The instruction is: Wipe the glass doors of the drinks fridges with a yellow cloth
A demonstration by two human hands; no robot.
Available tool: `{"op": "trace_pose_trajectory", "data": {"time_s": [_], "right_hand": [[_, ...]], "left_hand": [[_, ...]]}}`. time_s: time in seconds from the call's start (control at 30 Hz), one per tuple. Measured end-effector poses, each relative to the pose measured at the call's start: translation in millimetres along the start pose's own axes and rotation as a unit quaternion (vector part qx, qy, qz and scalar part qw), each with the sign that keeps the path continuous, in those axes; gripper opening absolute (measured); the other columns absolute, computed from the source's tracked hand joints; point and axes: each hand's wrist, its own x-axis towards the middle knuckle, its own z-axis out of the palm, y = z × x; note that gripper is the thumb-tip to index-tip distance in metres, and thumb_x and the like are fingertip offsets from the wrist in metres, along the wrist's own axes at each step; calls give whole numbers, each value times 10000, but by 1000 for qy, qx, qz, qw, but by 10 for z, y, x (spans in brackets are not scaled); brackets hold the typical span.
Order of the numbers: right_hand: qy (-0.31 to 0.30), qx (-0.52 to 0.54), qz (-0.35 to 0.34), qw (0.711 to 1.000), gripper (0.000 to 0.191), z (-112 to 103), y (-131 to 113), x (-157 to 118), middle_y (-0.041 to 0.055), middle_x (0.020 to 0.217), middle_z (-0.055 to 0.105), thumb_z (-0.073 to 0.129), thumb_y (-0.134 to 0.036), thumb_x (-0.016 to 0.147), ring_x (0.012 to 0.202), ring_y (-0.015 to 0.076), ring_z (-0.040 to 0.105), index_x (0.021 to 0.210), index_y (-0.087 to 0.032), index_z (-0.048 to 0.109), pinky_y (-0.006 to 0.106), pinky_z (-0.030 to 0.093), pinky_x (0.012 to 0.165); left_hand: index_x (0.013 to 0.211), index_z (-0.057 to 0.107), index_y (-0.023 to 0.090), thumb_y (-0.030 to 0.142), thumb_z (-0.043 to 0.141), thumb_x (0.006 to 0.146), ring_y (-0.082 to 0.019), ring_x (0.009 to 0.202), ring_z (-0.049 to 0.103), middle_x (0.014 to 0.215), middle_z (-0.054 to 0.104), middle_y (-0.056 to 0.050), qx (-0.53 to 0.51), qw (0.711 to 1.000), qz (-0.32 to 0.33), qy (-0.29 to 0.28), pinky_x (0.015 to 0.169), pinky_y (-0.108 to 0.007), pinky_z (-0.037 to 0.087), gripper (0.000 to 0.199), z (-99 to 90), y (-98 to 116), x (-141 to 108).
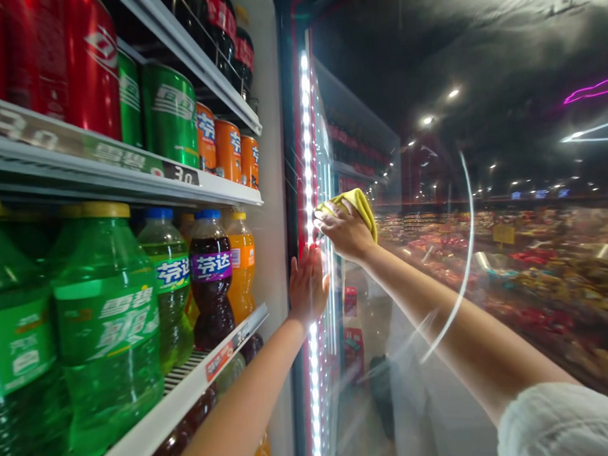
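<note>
A folded yellow cloth [360, 207] lies under and around the fingers of my right hand [344, 228], which presses it to the glass door [411, 311] beside the lit strip [309, 155]. Lower and to the left, my left hand [309, 287] rests against the door's edge by the same light strip, its fingers spread and pointing up, with nothing held in it.
To the left stands a drinks cooler with a shelf [226, 185] of red, green and orange cans [227, 151]. Below are green bottles [106, 314] and a dark purple bottle [212, 285]. Through the glass, packaged goods [532, 262] appear blurred.
</note>
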Motion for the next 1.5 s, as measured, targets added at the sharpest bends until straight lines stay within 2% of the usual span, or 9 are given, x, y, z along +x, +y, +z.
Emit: {"op": "trace_pose_trajectory", "data": {"time_s": [0.17,0.4,0.63,0.83,1.03,1.2,1.3,1.4,1.5], "right_hand": [[-37,4,-121,992,255,0,-36,-263,46,1337,713,589,-261,964,1394,312,518,1155,-227,755,573,231,1242],[11,-12,-19,1000,326,13,-9,-144,95,1407,665,481,-209,1025,1425,323,489,1253,-198,713,613,280,1228],[-65,2,-128,990,339,194,-245,-581,52,1387,683,484,-176,1022,1405,274,523,1269,-240,707,542,306,1240],[20,-17,-22,999,392,224,-167,-415,75,1482,606,434,-170,1034,1441,307,476,1353,-234,654,603,308,1218],[6,-29,-115,993,367,241,-218,-691,36,1454,635,513,-194,1012,1409,278,515,1345,-250,655,526,338,1218],[82,-60,30,994,487,-66,25,-928,69,1554,533,471,-155,1006,1494,280,399,1482,-244,527,547,226,1253],[107,-82,94,986,503,-94,-75,-1235,79,1564,522,469,-159,1002,1508,302,369,1499,-228,505,562,175,1259],[77,-82,55,992,469,-14,-229,-1387,57,1534,559,478,-167,999,1487,299,404,1459,-228,545,536,189,1261],[47,-76,25,996,431,-31,-166,-1199,38,1528,567,448,-167,1016,1479,280,419,1423,-230,577,506,240,1251]], "left_hand": [[1650,35,162,242,488,996,-302,1574,215,1671,305,-183,0,1000,-13,0,1273,-594,243,800,-20,-73,-81],[1654,45,202,271,473,1005,-284,1581,199,1695,249,-147,-18,999,-41,-27,1286,-583,216,781,-159,-141,-54],[1646,122,156,230,421,1013,-289,1586,175,1698,222,-177,-27,997,-54,-42,1285,-597,175,704,-339,-138,-111],[1646,137,154,225,379,1024,-295,1588,166,1701,214,-169,-29,997,-51,-41,1282,-609,175,671,-402,-141,-116],[1642,167,171,218,421,1002,-303,1578,213,1694,247,-161,-19,997,-55,-48,1274,-594,228,690,-331,-26,-140],[1649,120,207,204,434,985,-300,1575,223,1688,288,-138,-38,998,-37,-23,1268,-602,252,734,-218,178,9],[1647,136,220,214,442,985,-296,1563,270,1679,312,-138,-51,998,-29,-14,1274,-590,250,730,-187,236,97],[1634,198,198,201,439,980,-311,1562,271,1672,324,-149,-56,998,-40,-9,1272,-601,248,698,-170,244,170],[1633,198,184,200,416,990,-319,1570,241,1677,308,-161,-67,997,-49,0,1267,-608,255,678,-136,273,254]]}}
